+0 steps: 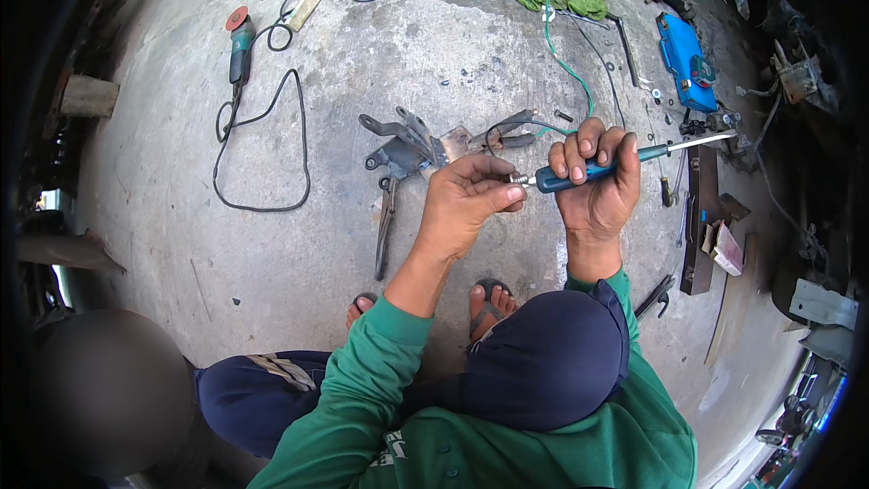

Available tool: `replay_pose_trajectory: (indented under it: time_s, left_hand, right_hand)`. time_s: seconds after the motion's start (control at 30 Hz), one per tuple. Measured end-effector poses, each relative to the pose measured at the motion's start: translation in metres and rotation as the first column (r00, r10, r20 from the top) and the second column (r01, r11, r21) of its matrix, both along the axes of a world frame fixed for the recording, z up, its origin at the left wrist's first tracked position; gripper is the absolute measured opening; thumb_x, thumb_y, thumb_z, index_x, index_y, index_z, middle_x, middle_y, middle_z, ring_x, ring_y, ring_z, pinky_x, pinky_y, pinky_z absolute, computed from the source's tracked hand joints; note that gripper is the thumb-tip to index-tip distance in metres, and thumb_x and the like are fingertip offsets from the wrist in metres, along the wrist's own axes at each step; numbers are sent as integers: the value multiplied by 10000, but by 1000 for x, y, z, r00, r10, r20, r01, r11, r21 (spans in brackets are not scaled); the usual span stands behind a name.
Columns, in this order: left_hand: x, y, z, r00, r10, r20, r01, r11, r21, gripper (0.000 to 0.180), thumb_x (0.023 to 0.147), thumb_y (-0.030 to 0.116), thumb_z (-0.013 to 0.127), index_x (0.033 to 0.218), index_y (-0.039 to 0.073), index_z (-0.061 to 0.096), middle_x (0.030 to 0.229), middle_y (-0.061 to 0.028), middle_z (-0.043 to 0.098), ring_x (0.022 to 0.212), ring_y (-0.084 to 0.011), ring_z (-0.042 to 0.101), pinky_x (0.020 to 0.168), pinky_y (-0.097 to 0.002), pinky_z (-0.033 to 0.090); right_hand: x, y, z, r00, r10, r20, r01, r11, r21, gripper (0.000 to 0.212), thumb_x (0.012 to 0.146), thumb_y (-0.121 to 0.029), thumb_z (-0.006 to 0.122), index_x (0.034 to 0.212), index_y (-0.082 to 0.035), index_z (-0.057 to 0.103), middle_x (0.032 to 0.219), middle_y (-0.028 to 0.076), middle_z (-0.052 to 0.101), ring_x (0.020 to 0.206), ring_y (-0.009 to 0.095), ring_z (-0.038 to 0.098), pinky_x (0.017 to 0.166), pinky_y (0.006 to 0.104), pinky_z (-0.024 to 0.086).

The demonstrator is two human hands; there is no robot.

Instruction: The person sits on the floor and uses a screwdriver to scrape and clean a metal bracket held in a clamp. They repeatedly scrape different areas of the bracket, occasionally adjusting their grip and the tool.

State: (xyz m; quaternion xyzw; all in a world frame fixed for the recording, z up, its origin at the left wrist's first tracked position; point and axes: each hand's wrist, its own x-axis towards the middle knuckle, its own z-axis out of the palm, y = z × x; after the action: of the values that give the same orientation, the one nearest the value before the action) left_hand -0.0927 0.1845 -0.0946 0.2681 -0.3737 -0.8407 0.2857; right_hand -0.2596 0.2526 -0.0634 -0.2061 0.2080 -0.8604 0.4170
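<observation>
Screwdriver (654,153) with blue handle and long bare shaft: in the head view, it is held above the concrete floor (335,109), to the right of the dark metal bracket (398,158). The right hand (596,199) is wrapped around the handle; the left hand (463,199), nearer the bracket, pinches a threaded metal piece (519,179) between thumb and fingertips, at the handle's butt end. Whether piece and butt touch cannot be told. Handling, by judgement: the tool is light and rigid, and its handle may be slick with grime; grip it by the handle, not the narrow shaft. The threaded piece appears hard and easily dropped; pinch it by its sides. Edges: the shaft tip points away from the bracket, toward the right, where a blue case (681,59) and a brown metal channel (697,254) limit low movement. The broader stretch of floor lies left of the bracket, up to the grinder cable (262,209).
</observation>
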Motion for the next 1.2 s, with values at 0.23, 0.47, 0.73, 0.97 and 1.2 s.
replay_pose_trajectory:
  time_s: [0.23, 0.47, 0.73, 0.97, 1.2]
  left_hand:
    - [-6, 12, 18, 990, 111, 92, -75, 943, -323, 292, 836, -22, 838, 1089, -70, 700, 998, -120, 720, 871, -158, 742, 762, -274, 636]
    - [-8, 14, 20, 967, 248, 59, -133, 689, -713, 311, 798, -50, 852, 1077, -39, 713, 1062, -140, 683, 879, -170, 743, 734, -274, 647]
    - [-10, 10, 25, 949, 303, 88, -108, 573, -813, 275, 800, -33, 855, 1036, -35, 715, 1008, -120, 695, 872, -173, 748, 720, -281, 649]
    - [-6, 4, 22, 951, 244, 193, -56, 744, -666, 261, 800, -34, 854, 1019, -29, 712, 1026, -128, 710, 873, -170, 748, 745, -266, 631]
    - [-6, -3, 5, 951, 289, 112, -43, 481, -876, 287, 839, -9, 845, 1091, -39, 712, 1046, -134, 733, 919, -196, 744, 769, -319, 636]
  right_hand:
    - [2, -3, -15, 921, 49, 386, -58, 998, 12, 446, 1079, -473, 546, 822, -110, 512, 877, 57, 521, 696, 148, 482, 734, 344, 443]
    - [4, -3, -26, 793, 63, 606, -89, 996, 13, 444, 1046, -478, 597, 835, -90, 552, 900, 67, 520, 754, 168, 491, 797, 349, 462]
    - [11, 2, -29, 906, -31, 422, -119, 938, 325, 531, 1043, -588, 533, 920, -78, 611, 969, 115, 657, 872, 223, 623, 776, 370, 529]
    - [6, 11, -41, 973, 53, 224, -142, 905, 402, 556, 1044, -630, 505, 951, -92, 617, 886, 105, 698, 677, 178, 651, 518, 313, 465]
    - [7, 12, -43, 972, -12, 233, -113, 850, 514, 555, 1045, -607, 529, 955, -66, 609, 884, 126, 701, 623, 171, 631, 511, 308, 486]
